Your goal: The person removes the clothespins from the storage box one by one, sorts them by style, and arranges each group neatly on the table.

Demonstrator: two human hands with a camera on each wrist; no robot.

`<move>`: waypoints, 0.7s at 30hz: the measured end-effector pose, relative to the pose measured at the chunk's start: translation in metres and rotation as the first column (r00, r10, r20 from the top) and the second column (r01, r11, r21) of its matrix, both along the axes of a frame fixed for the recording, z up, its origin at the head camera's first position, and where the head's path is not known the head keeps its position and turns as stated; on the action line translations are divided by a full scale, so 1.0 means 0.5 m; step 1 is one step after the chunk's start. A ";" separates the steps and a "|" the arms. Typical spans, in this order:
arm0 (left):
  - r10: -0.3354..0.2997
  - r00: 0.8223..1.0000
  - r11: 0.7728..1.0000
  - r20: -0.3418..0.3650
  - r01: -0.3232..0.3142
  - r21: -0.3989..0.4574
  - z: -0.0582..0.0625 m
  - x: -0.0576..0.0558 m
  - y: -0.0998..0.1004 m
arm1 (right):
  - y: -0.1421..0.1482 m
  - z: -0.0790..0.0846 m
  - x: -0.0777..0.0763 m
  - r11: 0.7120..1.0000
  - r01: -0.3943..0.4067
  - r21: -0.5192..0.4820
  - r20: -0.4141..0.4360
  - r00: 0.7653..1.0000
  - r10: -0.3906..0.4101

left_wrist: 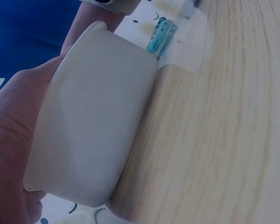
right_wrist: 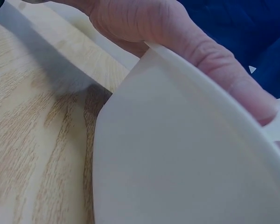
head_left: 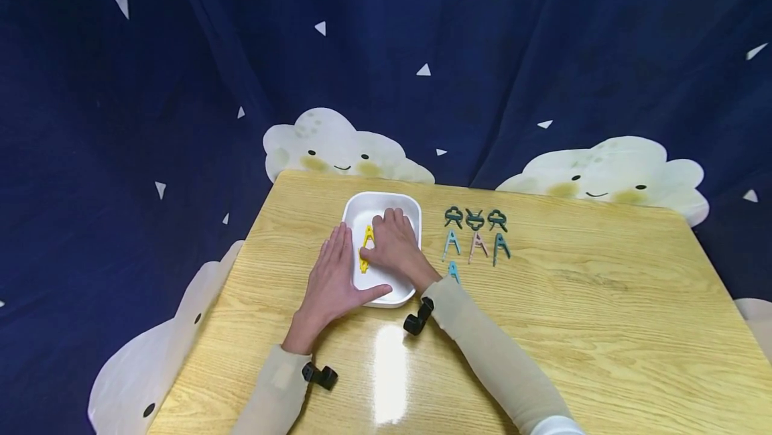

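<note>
A white rectangular tray (head_left: 392,299) stands on the wooden table with yellow clothespins (head_left: 368,234) in it. My left hand (head_left: 332,281) lies along its left side, fingers straight by the rim and thumb stretched over the near edge. In the right wrist view the left thumb (right_wrist: 238,88) crosses over the tray's rim. Over the inside of the tray, my right hand (head_left: 395,244) has its fingers bent down, and its thumb and index finger pinch a yellow clothespin. The right fingertips are partly hidden.
Right of the tray are several dark green cloud-shaped clips (head_left: 474,220). Below them lie a light blue clothespin (head_left: 451,244), a pink clothespin (head_left: 478,246) and a dark teal clothespin (head_left: 500,248). Another blue clothespin (head_left: 454,272) lies beside the right sleeve. A dark blue curtain (head_left: 386,53) hangs behind the table.
</note>
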State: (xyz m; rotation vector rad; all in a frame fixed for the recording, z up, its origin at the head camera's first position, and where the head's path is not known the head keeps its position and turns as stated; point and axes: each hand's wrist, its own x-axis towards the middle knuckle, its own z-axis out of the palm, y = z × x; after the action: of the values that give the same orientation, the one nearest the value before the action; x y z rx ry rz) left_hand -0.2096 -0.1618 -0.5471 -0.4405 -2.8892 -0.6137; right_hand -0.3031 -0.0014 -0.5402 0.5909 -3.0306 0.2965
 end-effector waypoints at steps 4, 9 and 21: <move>0.000 1.000 1.000 0.004 0.000 -0.005 0.001 0.000 0.000 | 0.001 0.001 0.000 1.000 -0.021 0.008 0.013 1.000 0.020; -0.002 1.000 1.000 -0.002 0.002 -0.003 0.002 0.001 -0.001 | 0.001 0.002 0.001 0.999 -0.033 0.019 0.020 0.999 0.032; -0.004 1.000 1.000 -0.008 0.004 0.004 0.001 0.001 0.001 | 0.003 0.002 0.003 0.999 -0.048 -0.005 0.019 0.999 0.048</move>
State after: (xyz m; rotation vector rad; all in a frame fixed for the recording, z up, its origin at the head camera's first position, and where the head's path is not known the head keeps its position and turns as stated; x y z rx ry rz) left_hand -0.2092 -0.1613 -0.5467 -0.4471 -2.8799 -0.6168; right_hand -0.3015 0.0001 -0.5391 0.6647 -3.0365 0.3133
